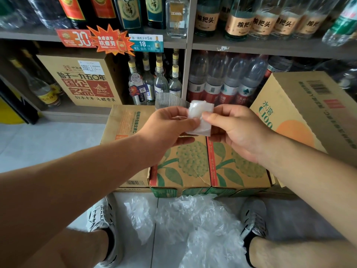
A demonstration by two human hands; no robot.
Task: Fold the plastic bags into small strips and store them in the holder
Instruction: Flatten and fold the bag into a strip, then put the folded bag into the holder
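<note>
white folded bag [201, 118] pinched between left hand [170, 128] and right hand [237, 130]

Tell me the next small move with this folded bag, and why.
Likely move the folded bag forward and tuck it into the clear ribbed holder. The left hand and right hand pinch it already folded small, and the holder stands behind it on the carton, while loose bags wait on the floor.

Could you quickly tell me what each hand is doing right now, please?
Left hand: pinches the folded bag by its left edge.
Right hand: pinches the same bag by its right edge.
</note>
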